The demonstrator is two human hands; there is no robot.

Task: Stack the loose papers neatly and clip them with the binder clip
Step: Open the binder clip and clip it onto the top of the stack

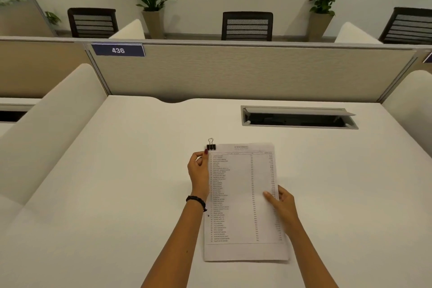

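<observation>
A squared stack of printed papers (243,201) lies on the white desk (117,182), long side running away from me. A black binder clip (211,145) with its wire handles up grips the stack's far left corner. My left hand (198,170) sits at the stack's left edge just below the clip, fingers curled, thumb touching the paper's edge. My right hand (280,203) holds the stack's right edge, thumb on top of the sheet and fingers behind it.
An open grey cable tray (297,117) is sunk into the desk at the back right. A beige partition (233,72) with a "436" label (118,50) closes the back. Cream side dividers (46,124) flank the desk. Chairs and plants stand beyond.
</observation>
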